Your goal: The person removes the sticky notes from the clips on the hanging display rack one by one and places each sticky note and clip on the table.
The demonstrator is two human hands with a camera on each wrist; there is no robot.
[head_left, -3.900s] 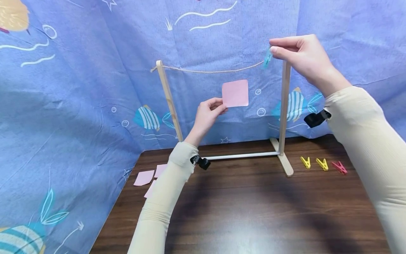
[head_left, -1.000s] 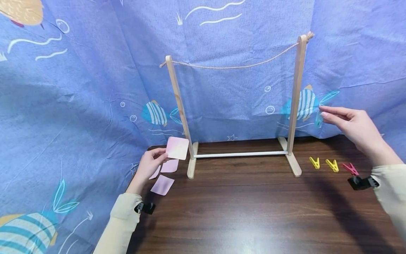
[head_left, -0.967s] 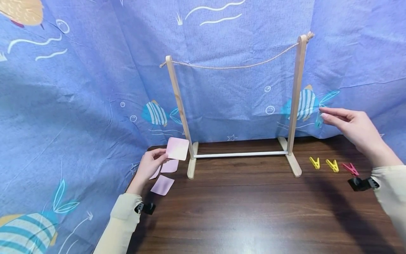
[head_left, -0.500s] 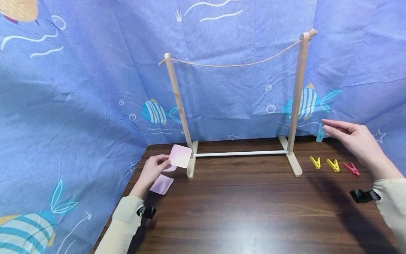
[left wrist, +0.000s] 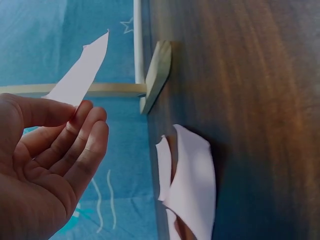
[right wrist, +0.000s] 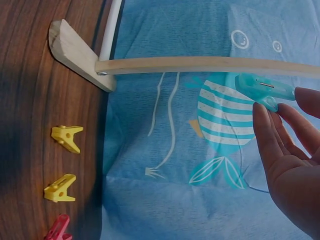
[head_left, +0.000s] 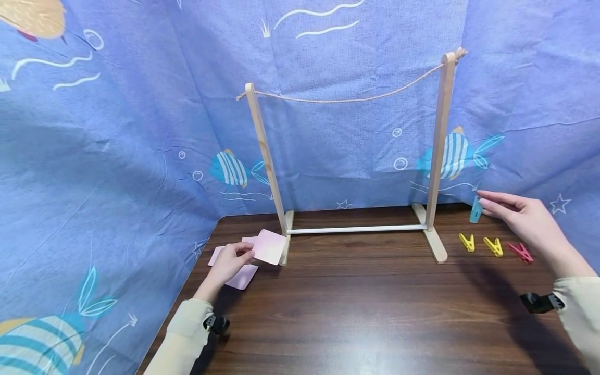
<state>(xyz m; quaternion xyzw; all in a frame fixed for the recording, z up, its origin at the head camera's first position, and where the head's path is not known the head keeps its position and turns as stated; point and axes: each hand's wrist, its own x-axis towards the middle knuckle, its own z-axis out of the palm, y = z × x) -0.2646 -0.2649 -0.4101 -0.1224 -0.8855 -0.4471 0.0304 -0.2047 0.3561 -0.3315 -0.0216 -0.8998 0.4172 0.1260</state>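
Observation:
My left hand point(head_left: 232, 264) pinches a pink sticky note point(head_left: 269, 247) by its edge, low over the left side of the table. Below and around that hand lie three more pink notes point(head_left: 242, 277), partly covered by it in the head view. My right hand point(head_left: 529, 221) pinches a teal clothespin point(head_left: 476, 209) between thumb and fingertips, just above the far right of the table. In the right wrist view the clothespin point(right wrist: 264, 89) points away from the fingers and grips nothing. Two yellow clothespins point(head_left: 467, 242) and a red clothespin point(head_left: 520, 252) lie below the right hand.
Between the hands stands a wooden frame point(head_left: 265, 151) with a string point(head_left: 328, 100) tied across its top and a white bar point(head_left: 356, 229) near its foot. The string carries no notes. Behind it hangs a blue patterned cloth point(head_left: 328, 156). The dark wooden table point(head_left: 356, 312) extends in front.
Both hands have come down from the string and moved apart, left hand with its note and right hand with the teal clothespin. In the last second both sank further towards the table.

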